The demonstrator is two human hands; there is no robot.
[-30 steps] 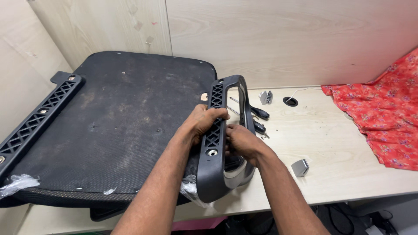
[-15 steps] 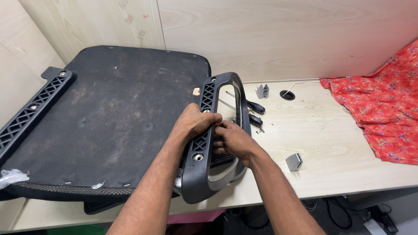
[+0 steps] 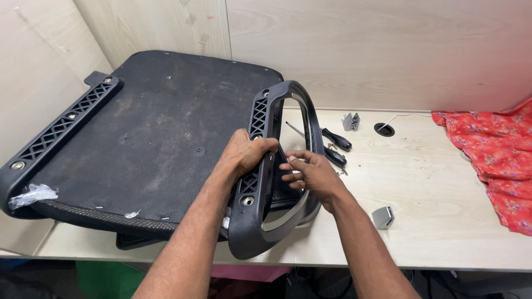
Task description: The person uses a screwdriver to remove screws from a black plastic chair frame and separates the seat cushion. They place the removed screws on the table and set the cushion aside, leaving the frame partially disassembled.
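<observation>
— Fingers first: what does each hand do?
— Left hand has its fingers wrapped over the lattice bar of the loose black armrest, gripping it. Right hand sits inside the armrest's loop, fingers half spread and touching the inner rim, closed on nothing.
— Where is that armrest?
— Standing on edge at the right side of the upturned seat base, on the pale surface.
— How many armrests?
— Two: this one, and a second armrest along the seat base's left edge.
— And right of the seat base?
— Two black-handled screwdrivers, two small grey metal brackets, one cable hole and one red flowered cloth farthest off.
</observation>
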